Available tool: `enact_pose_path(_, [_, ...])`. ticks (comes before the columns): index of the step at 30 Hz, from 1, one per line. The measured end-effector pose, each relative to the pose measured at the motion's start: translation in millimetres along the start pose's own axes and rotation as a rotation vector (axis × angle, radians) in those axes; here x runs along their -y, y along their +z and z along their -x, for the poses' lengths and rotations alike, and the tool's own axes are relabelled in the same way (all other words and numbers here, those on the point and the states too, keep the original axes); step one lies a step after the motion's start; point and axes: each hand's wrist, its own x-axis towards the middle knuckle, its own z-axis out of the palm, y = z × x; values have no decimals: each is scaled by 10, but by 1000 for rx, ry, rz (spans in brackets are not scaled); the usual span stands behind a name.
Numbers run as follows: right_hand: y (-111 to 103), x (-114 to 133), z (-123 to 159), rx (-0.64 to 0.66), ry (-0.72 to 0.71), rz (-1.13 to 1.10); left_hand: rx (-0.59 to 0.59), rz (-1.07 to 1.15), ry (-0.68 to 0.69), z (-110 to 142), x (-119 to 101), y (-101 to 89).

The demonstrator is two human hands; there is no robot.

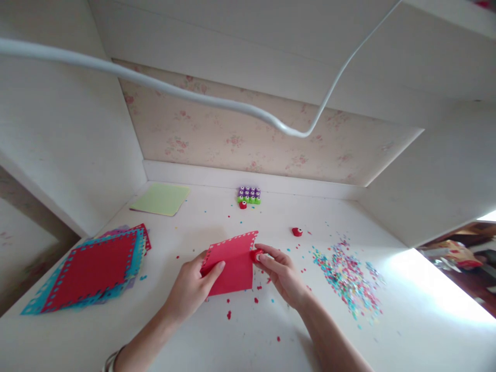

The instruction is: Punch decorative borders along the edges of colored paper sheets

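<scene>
Edge punching, prob.
L hand (pixel 189 285) grips red card (pixel 237 261); R hand (pixel 285 276), red punch (pixel 256 255) betw. fingertips; next needs edge alignment.

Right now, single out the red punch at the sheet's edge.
The red punch in the right hand, at the right edge of the sheet; the other two are on the table, one beside the purple and green punches, one alone farther right.

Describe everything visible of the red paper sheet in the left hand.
The thin, rectangular, paper-like red sheet has small cutouts along its top and upper right edges; the bottom looks plain. The left hand grips it tilted over the white tabletop, thumb on its face. The right hand holds a small, rounded red punch at its right edge.
</scene>
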Motion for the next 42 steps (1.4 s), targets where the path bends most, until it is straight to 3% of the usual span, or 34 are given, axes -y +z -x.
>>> enact_pose_path(4, [-9,-7,11,31,2,69,28,28,81,-10,0,-4])
enact_pose_path(12, [-73,52,25,15,-26,297,104,25,101,-14,34,-23])
enact_pose_path(18, [-26,36,43,28,-25,249,162,51,93,-27,29,-15])
enact_pose_path(25, [48,38,56,113,15,-18,145,212,7,-42,61,14])
enact_pose_path(31, [99,55,71,217,21,-1,157,242,-6,-38,59,29])
enact_pose_path(42, [74,57,68,185,88,19,178,253,-18,-45,27,30])
